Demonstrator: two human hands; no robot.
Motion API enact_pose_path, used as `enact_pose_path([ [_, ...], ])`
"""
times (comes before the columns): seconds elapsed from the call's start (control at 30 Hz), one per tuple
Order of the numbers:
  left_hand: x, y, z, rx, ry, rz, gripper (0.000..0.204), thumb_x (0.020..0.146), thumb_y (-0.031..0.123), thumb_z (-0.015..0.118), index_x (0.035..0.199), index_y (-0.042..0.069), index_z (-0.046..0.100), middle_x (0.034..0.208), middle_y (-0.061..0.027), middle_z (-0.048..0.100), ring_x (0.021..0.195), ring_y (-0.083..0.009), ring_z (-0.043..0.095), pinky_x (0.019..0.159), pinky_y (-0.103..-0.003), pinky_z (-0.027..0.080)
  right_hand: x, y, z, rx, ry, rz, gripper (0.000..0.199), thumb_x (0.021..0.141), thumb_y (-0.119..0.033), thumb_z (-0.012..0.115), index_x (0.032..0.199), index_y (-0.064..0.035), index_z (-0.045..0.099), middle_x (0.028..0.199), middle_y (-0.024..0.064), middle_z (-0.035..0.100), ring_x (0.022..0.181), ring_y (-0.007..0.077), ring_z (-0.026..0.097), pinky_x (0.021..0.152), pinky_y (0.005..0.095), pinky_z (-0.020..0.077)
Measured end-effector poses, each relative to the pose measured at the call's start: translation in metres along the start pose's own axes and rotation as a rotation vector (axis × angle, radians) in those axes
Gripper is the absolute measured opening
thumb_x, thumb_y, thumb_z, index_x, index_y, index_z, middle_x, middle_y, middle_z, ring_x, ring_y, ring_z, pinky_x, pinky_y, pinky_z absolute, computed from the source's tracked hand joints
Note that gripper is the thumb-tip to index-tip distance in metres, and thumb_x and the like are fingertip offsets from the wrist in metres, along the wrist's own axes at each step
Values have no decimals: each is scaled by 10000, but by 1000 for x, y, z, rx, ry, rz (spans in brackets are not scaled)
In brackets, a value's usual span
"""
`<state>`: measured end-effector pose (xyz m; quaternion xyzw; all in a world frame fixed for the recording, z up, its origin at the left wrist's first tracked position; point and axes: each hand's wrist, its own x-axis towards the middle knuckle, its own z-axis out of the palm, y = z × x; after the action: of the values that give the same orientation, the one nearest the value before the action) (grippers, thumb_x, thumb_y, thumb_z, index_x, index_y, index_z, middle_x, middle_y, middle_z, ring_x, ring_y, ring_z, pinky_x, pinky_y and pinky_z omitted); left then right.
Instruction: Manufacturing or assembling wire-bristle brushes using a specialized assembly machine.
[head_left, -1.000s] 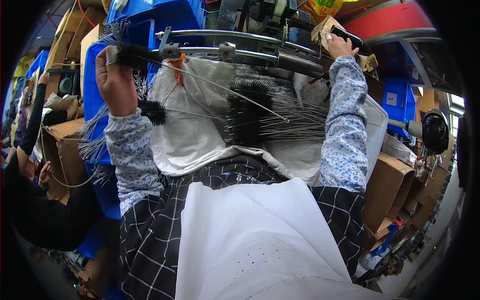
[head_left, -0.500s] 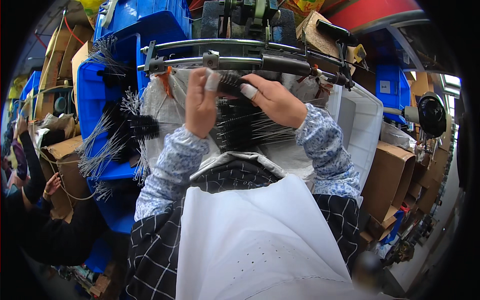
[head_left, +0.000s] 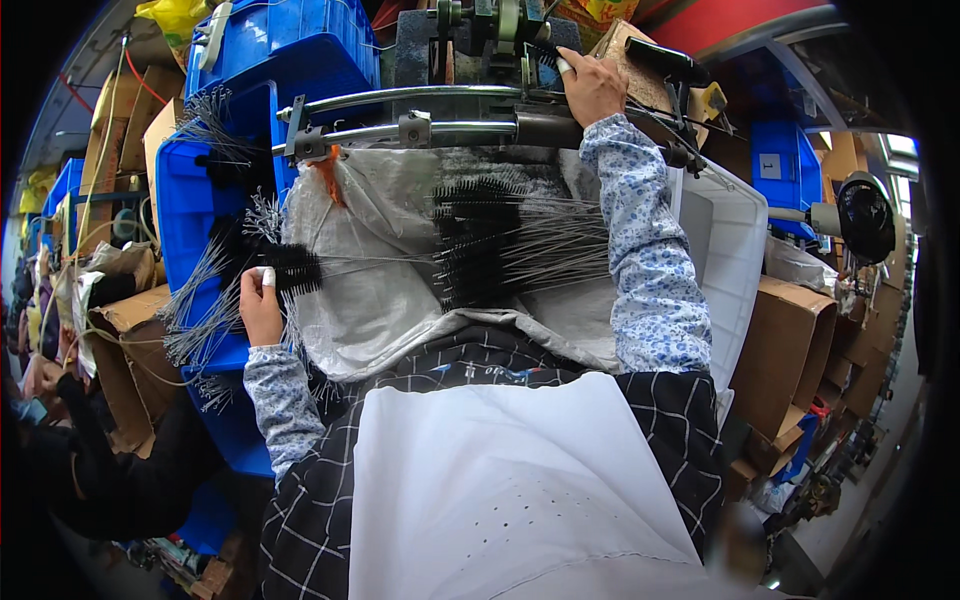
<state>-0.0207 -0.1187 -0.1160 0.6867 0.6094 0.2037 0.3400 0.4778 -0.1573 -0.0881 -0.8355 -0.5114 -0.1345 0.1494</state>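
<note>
The left hand (head_left: 262, 308) is closing its grip around 1 black bottle brush (head_left: 290, 268), pinching it where the bristle head meets the twisted wire stem, at the left edge of the white sack (head_left: 370, 300) and just beside the blue crate (head_left: 190, 230). The right hand (head_left: 592, 85) is reaching up to the machine (head_left: 480, 40) at the top of the view, its fingers curling narrowly over a part there; what it is gripping cannot be told. Judging by its look, the brush is handling as a light thing: the bristles are yielding softly, while the thin wire stem is staying springy and is likely bending if levered from its far end. The best place to be taking hold is therefore appearing to be the stem close under the bristles, where the hand is now sitting, since the bare wire is smooth and could be slipping or pricking the fingers. 1 brush is lying in the hand; a heap of finished brushes (head_left: 500, 245) is resting in the sack in front of the person, too tangled for counting, and further loose bundles of wire stems (head_left: 200, 310) are hanging over the crate wall, also uncountable. 2 curved metal rails (head_left: 400, 115) are running across above the sack. 2 hands of the person are showing, both in patterned sleeves.
</note>
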Motion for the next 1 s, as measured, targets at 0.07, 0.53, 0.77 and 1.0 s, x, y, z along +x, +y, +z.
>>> enact_pose_path([
  [0.07, 2, 1, 6, -131, 215, 25, 166, 811, 146, 522, 881, -3, 495, 746, -31, 520, 649, -93, 465, 603, -231, 392, 0, 2, 1, 3, -31, 1, 262, 790, -258, 472, 1038, -244, 554, 855, 10, 588, 859, 219, 485, 772, 386, 342],
  [0.53, 30, 3, -13, -72, 277, 136, 253, 861, 254, 454, 807, 8, 468, 691, -2, 447, 609, -79, 360, 552, -227, 337, -6, 25, 5, -129, -14, 158, 478, 742, -310, 497, 1186, -158, 407, 1160, 52, 424, 1113, 215, 303, 869, 483, 213],
  [0.77, 57, 58, -84, -547, 510, 356, 169, 870, 160, 415, 890, 1, 469, 833, -75, 541, 759, -136, 503, 720, -253, 408, -7, 13, 9, 153, 16, 203, 368, 730, -222, 524, 1086, -126, 522, 1059, 58, 533, 989, 223, 478, 830, 415, 321],
  [1.0, 15, 39, -154, 759, 919, 429, 508, 673, -28, 575, 1154, 12, 419, 1149, -169, 410, 1031, -268, 461, 874, -325, 389, -7, -4, 14, 155, 48, 176, 355, 731, -187, 519, 1077, -113, 529, 1038, 68, 538, 956, 222, 494, 794, 412, 342],
])
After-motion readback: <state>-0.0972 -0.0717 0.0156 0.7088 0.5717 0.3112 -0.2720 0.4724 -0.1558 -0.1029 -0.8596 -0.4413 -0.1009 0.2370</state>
